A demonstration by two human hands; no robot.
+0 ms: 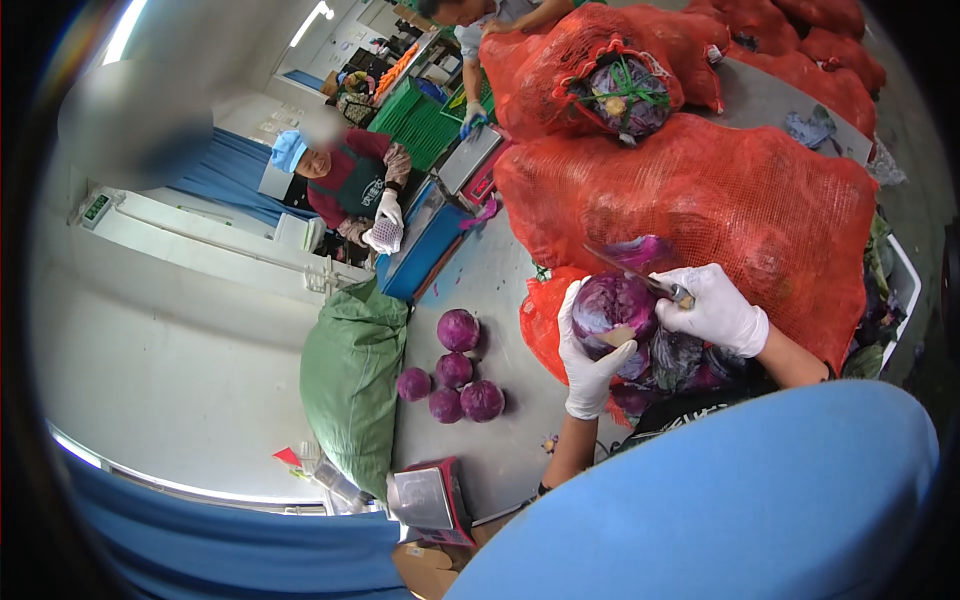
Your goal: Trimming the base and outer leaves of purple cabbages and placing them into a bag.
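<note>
A purple cabbage [612, 308] rests in my white-gloved left hand [588, 362], its fingers wrapped round the left side and underside. The pale cut stem shows near my thumb. My right hand [712, 308], also gloved, grips a knife [640, 275] by its handle; the blade lies across the top of the cabbage, pointing to the upper left. Loose purple leaves [676, 360] lie just below the cabbage, partly hidden by my hands. Several trimmed purple cabbages [458, 330] sit grouped on the metal table [520, 430] to the left.
Large red mesh sacks [690, 200] of cabbages fill the far and right side. A green sack [355, 380] borders the table's left edge, with a scale [428, 500] near it. Across the table a person [350, 180] in gloves holds a netted round item; another person [500, 25] leans by the sacks.
</note>
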